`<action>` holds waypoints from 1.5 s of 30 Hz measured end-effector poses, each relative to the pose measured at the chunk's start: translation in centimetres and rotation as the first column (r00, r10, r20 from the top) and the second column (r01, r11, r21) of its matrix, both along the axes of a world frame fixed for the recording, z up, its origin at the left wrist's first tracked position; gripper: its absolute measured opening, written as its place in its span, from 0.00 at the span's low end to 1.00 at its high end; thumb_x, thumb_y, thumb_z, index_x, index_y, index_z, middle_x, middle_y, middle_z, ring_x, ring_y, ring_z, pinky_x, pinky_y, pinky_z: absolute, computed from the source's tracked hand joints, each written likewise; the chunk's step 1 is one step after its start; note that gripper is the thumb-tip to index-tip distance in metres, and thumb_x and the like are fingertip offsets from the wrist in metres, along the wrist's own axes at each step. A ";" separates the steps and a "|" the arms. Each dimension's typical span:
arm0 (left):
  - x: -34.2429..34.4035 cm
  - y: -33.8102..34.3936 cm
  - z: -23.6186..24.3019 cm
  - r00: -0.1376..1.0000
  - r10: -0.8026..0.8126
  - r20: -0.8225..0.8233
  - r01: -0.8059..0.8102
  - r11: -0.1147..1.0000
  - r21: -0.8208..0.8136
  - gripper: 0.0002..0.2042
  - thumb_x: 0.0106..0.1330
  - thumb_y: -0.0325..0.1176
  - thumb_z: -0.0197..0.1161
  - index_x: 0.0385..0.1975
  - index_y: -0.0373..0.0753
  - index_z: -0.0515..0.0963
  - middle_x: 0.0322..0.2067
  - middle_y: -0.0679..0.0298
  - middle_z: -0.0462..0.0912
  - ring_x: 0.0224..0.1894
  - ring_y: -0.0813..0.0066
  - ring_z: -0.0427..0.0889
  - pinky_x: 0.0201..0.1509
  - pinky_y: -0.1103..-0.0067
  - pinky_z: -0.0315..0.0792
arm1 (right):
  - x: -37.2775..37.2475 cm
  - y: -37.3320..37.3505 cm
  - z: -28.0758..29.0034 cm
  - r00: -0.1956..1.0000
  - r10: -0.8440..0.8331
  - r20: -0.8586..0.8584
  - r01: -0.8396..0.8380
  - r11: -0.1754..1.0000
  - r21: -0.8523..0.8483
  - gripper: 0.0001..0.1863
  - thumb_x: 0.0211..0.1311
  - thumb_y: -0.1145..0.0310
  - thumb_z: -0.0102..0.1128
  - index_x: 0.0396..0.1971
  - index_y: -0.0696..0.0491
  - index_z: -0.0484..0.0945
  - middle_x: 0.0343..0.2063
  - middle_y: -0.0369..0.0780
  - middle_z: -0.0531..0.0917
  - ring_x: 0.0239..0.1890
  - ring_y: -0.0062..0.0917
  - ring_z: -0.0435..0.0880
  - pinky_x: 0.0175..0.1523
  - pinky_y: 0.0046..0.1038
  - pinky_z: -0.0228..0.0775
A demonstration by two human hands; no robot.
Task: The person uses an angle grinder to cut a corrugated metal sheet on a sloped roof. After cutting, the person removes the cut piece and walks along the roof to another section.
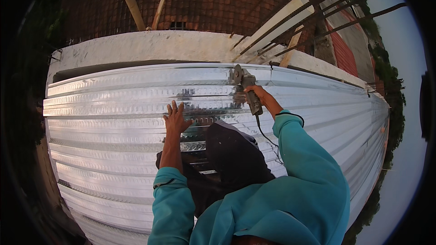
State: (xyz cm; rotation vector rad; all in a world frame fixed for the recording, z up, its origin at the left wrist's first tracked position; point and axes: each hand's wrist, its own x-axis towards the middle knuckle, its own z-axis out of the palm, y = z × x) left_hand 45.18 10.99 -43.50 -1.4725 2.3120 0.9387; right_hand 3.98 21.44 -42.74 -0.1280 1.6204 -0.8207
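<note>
My right hand point(257, 94) grips a grey angle grinder point(246, 88), its disc point(237, 74) down on the far ribs of a corrugated metal sheet point(113, 122). My left hand point(175, 117) lies flat with spread fingers on the sheet, left of the grinder and apart from it. Both arms wear teal sleeves. The grinder's black cord point(268, 138) trails back under my right arm. A dark cap point(234, 152) covers the middle of the view and hides the sheet below it.
A white concrete beam point(150, 45) runs along the far edge of the sheet. Rusty rebars point(318, 0), a white pipe point(284, 16) and wooden sticks point(134, 9) rise behind it. A tiled roof lies beyond; the drop-off is at the right.
</note>
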 end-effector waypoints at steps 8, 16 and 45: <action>0.2 0.0 -0.3 1.000 0.013 -0.017 -0.013 1.000 0.001 0.50 0.49 0.56 0.74 0.73 0.53 0.56 0.75 0.54 0.44 0.77 0.49 0.43 0.70 0.41 0.49 | -0.3 -0.4 -0.2 1.000 0.025 0.012 -0.025 1.000 0.006 0.19 0.50 0.63 0.67 0.38 0.59 0.78 0.26 0.45 0.83 0.24 0.33 0.84 0.32 0.37 0.80; 0.6 0.0 -0.4 0.999 0.024 -0.027 -0.024 1.000 0.003 0.50 0.48 0.56 0.74 0.72 0.53 0.56 0.75 0.54 0.44 0.77 0.49 0.42 0.71 0.41 0.48 | 0.8 -1.1 0.6 1.000 0.017 -0.013 -0.017 1.000 0.016 0.18 0.50 0.63 0.66 0.38 0.57 0.78 0.25 0.44 0.82 0.23 0.33 0.83 0.30 0.37 0.80; 1.2 -0.2 -0.8 1.000 -0.003 -0.005 0.003 1.000 -0.006 0.50 0.49 0.56 0.74 0.72 0.53 0.55 0.75 0.53 0.43 0.76 0.47 0.43 0.70 0.40 0.52 | 0.6 -1.6 -0.2 0.993 0.046 0.108 -0.049 0.999 0.021 0.16 0.53 0.64 0.63 0.38 0.59 0.78 0.26 0.44 0.83 0.23 0.31 0.83 0.29 0.36 0.81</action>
